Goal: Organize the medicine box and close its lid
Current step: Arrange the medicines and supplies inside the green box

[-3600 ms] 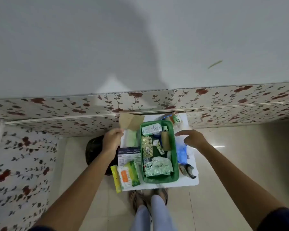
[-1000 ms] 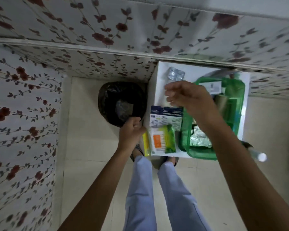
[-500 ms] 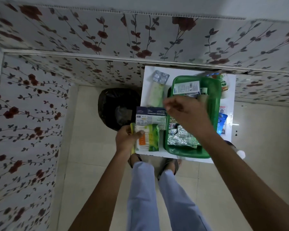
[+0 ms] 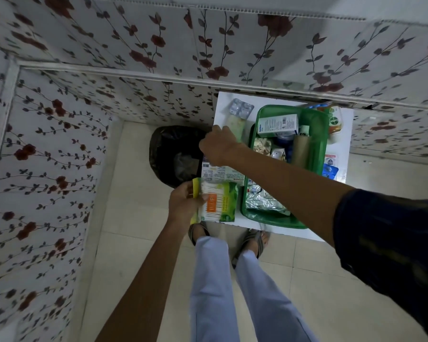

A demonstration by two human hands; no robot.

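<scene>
The open green medicine box (image 4: pixel 316 149) sits on a small white table (image 4: pixel 345 144), holding a white carton (image 4: pixel 278 124), foil packs (image 4: pixel 263 202) and a brown tube (image 4: pixel 300 150). No lid is visible. My left hand (image 4: pixel 184 202) grips a green-and-orange cotton swab pack (image 4: pixel 223 204), together with a yellow item, at the table's front left corner. My right hand (image 4: pixel 218 146) reaches across to the left of the box, fingers curled over the far end of a white-and-blue carton (image 4: pixel 221 173), beside a pale green strip (image 4: pixel 236 124). Its grasp is hidden.
A black-lined bin (image 4: pixel 174 154) stands on the floor left of the table. A silver blister pack (image 4: pixel 240 108) lies at the table's back left; a green-labelled bottle (image 4: pixel 334 120) and a blue sachet (image 4: pixel 330 172) lie right of the box. Floral walls close in behind and left.
My right hand has moved from above the box leftward to the carton at the table's left edge. My left hand has closed further onto the swab pack.
</scene>
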